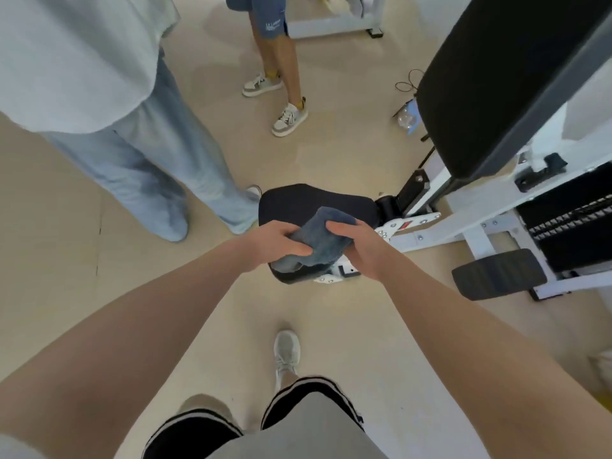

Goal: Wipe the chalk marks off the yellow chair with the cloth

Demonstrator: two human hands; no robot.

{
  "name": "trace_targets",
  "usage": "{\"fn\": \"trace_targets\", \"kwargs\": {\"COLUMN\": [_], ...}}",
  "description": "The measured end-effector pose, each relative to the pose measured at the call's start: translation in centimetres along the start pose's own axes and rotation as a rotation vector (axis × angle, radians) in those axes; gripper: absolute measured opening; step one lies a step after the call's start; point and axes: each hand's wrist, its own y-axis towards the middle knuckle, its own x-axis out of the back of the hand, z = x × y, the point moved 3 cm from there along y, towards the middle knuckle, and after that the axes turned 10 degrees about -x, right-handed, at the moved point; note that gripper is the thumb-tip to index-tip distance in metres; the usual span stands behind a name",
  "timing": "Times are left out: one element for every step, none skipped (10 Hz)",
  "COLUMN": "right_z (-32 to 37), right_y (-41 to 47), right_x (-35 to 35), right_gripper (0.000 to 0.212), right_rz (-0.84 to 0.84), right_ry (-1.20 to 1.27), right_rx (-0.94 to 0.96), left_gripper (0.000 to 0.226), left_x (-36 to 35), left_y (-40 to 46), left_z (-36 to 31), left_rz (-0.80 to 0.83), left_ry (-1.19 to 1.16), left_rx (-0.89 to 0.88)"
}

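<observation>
Overhead, both hands grip cloth (318,238) above black seat (298,203); beige floor (49,210).

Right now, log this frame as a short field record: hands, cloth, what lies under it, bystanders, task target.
left hand: gripping cloth
right hand: gripping cloth
cloth: dark blue, bunched, held between both hands
beneath: black padded seat of white-framed gym machine
bystanders: two, legs only; light jeans, blue shorts
yellow chair: not in view
chalk marks: none visible
</observation>
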Motion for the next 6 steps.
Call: {"fn": "trace_targets", "kwargs": {"right_z": [1.6, 1.0, -1.4, -4.2, -6.8, -5.9], "right_y": [4.3, 9.2, 14.6, 18.7, 20.5, 19.3], "right_x": [0.4, 0.6, 1.2, 1.8, 0.8, -0.3], "right_gripper": [0.038, 0.036, 0.039, 0.044, 0.067, 0.072], "right_rz": [-0.154, -0.262, -0.459, -0.712, -0.768, -0.845], "right_ry": [0.091, 0.075, 0.077, -0.093, -0.4, -0.339], "right_rx": [-0.068, -0.149, -0.205, -0.317, -0.547, -0.486], "left_gripper": [0.018, 0.022, 0.032, 0.045, 0.045, 0.048], "left_x": [4.2, 7.1, 8.0, 7.5, 6.8, 7.8], "left_y": [4.2, 9.0, 14.1, 18.2, 19.4, 18.7], "left_z": [0.4, 2.6, 6.4, 11.0, 15.9, 16.5], "left_rz": [-0.125, -0.154, -0.123, 0.116, 0.516, 0.636], "left_ry": [0.014, 0.137, 0.231, 0.367, 0.682, 0.777], "left_rx": [0.011, 0.013, 0.001, -0.029, -0.123, -0.136]}}
